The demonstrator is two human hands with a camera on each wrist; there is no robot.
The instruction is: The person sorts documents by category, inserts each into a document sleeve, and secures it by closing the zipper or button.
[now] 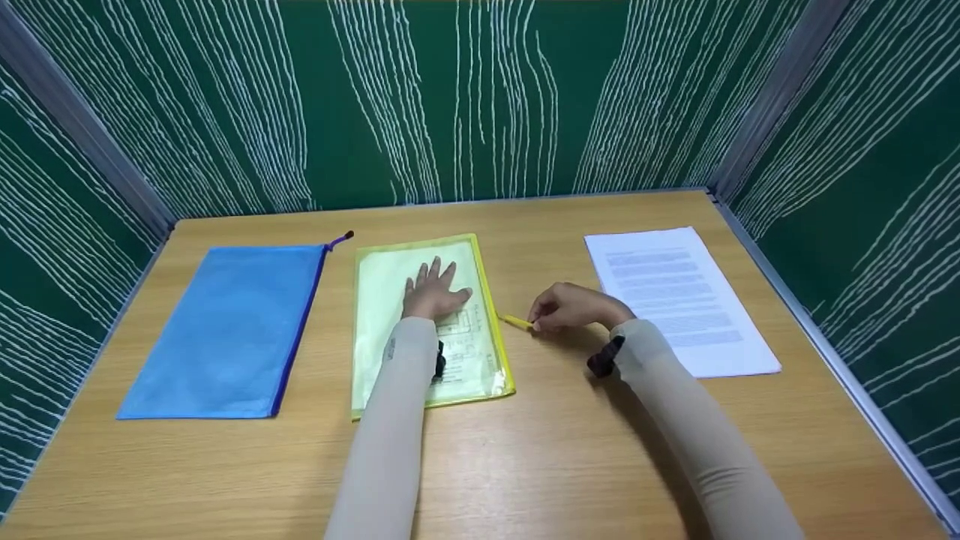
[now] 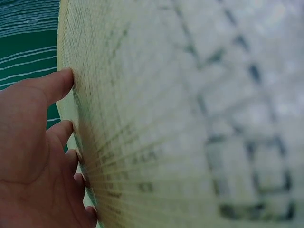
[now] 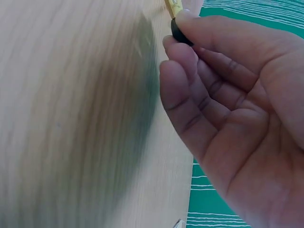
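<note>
A yellow-edged mesh zipper pouch lies flat in the middle of the table, printed paper showing through it. Spread across its upper part, my left hand presses on it with straight fingers. In the left wrist view, those fingertips touch the mesh. To the right of the pouch, my right hand pinches the yellow zipper tail that sticks out from its right edge. The right wrist view shows the tail's black end between thumb and fingers.
On the left lies a blue zipper pouch with a dark purple edge and tail. Printed white sheets lie at the right, beyond the right wrist. Green panels with white lines enclose the wooden table at the back and sides.
</note>
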